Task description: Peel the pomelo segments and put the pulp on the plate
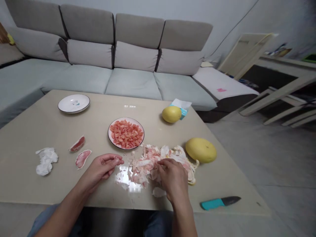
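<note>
My left hand rests on the beige table, fingers curled together around a small pale bit I cannot name. My right hand lies on a heap of pink-white pomelo peel and membrane, its fingers bent into the scraps. Just beyond the hands stands a plate of red pomelo flesh pieces. Two peeled pomelo segments lie to the left of my left hand.
A whole pomelo sits right of the peel heap, another farther back by a tissue pack. A teal-handled knife lies near the front right edge. An empty plate and crumpled tissue are on the left. A grey sofa stands behind.
</note>
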{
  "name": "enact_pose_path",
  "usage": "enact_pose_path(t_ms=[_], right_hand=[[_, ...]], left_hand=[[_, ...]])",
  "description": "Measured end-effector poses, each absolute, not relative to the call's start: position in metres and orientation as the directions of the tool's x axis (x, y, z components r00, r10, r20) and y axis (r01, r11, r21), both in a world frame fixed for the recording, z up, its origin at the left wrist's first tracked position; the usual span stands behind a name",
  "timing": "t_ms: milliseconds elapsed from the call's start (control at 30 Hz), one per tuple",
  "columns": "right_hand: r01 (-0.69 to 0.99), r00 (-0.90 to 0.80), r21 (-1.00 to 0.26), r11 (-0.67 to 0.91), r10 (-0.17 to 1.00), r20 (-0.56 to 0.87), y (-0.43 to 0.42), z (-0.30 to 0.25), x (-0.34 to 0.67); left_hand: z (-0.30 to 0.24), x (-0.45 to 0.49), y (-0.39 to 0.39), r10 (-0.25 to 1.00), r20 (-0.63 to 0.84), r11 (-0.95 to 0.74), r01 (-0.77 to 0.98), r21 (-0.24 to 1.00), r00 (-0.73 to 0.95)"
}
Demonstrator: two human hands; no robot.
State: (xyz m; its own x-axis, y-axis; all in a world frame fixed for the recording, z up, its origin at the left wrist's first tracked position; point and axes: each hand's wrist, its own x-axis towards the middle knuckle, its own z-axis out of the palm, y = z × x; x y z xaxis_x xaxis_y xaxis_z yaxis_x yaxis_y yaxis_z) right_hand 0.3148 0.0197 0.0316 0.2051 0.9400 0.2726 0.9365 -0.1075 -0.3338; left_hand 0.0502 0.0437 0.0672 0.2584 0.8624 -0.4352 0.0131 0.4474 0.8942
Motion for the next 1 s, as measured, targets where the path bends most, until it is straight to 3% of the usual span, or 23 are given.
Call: enact_pose_path(t_ms=[100,200,533,700,833,1000], right_hand=[[0.928,0.258,-0.340,-0.153,0.922,0.288,0.021,0.037,0.305],[0.916,0.198,-0.398,-0.045,0.915,0.352,0.025,0.038,0.287],[0.849,-0.047,-0.485,0.210,0.944,0.327,0.036,0.020,0.235],[0.811,-0.055,-0.555,0.185,0.968,0.244,0.035,0.018,0.234],[0.764,-0.053,-0.616,0.192,0.970,0.237,0.034,0.023,0.238],[0.695,-0.085,-0.679,0.236,0.965,0.249,0.027,0.035,0.235]], left_hand=[[0.064,0.050,0.044,0.879,-0.424,0.420,0.064,0.905,0.219],[0.061,0.050,0.044,0.895,-0.402,0.391,0.097,0.915,0.191],[0.049,0.047,0.094,0.965,-0.253,0.260,0.133,0.956,-0.066],[0.041,0.047,0.146,0.969,-0.196,0.218,0.151,0.964,-0.148],[0.041,0.041,0.156,0.961,-0.228,0.236,0.035,0.971,-0.160],[0.049,0.045,0.111,0.939,-0.329,0.290,-0.284,0.914,-0.101]])
